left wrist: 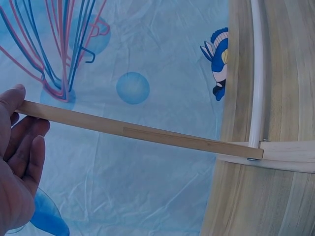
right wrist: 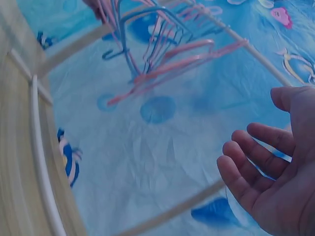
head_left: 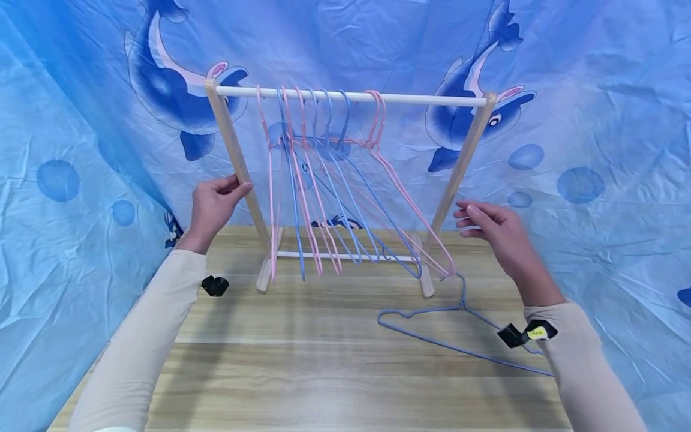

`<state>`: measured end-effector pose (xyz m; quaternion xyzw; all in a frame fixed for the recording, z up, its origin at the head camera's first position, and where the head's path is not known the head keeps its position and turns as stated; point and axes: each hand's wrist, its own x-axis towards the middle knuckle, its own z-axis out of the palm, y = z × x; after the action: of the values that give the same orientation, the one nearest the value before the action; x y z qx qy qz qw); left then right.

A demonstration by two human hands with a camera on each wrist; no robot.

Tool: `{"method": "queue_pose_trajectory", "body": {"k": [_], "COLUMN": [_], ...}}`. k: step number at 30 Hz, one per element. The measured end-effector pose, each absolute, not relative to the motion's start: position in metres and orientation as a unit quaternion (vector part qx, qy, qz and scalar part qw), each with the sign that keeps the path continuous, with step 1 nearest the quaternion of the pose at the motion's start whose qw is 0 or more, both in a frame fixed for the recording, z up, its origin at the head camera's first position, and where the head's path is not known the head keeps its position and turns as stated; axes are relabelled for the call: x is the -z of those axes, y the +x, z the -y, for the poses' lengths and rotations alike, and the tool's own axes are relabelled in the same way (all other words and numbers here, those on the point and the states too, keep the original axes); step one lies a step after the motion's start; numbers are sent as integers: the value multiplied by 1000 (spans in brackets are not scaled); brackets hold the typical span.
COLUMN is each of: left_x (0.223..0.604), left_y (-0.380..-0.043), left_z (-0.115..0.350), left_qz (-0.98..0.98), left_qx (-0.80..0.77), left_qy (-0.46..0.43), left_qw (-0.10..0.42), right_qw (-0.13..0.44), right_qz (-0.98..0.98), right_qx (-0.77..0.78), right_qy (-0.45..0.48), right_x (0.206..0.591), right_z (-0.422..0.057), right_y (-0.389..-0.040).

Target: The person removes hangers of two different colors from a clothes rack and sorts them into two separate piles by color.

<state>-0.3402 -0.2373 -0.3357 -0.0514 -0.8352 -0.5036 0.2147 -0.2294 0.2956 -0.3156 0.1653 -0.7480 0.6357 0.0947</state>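
Note:
My left hand (head_left: 212, 205) pinches the left wooden post (head_left: 229, 133) of a small garment rack about halfway up, thumb in front. In the left wrist view, the thumb and fingers of that hand (left wrist: 22, 167) meet around the post (left wrist: 123, 127). The right hand (head_left: 499, 231) is held in the air beside the right post (head_left: 463, 156), holding nothing. Its fingers are loosely bent and spread in the right wrist view. Several pink hangers (head_left: 272, 210) and blue hangers (head_left: 297, 210) hang from the rack's white top rail (head_left: 421, 99), mostly bunched toward the left and middle.
A blue hanger (head_left: 463, 305) lies on the wooden table (head_left: 324, 384) at the right front, partly behind my right wrist. The rack's white lower bar (head_left: 288, 254) joins two wooden feet (head_left: 264, 276). Blue dolphin-print cloth (head_left: 610, 120) encloses the back and sides.

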Motion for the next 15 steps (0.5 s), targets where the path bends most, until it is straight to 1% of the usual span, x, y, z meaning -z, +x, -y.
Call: {"method": "queue_pose_trajectory", "body": {"k": [7, 15], "left_x": [335, 336], "left_y": [-341, -341], "left_z": [237, 236], "left_qz": [839, 838], "left_qx": [503, 500], "left_qy": [-43, -46], "left_qw": [205, 215], "right_qw": [59, 14], "right_qz": [724, 720], "right_qx": [-666, -670], "right_qy": [171, 181], "right_x": [306, 304], "right_z": [-267, -248], "right_y": [-244, -256]}}
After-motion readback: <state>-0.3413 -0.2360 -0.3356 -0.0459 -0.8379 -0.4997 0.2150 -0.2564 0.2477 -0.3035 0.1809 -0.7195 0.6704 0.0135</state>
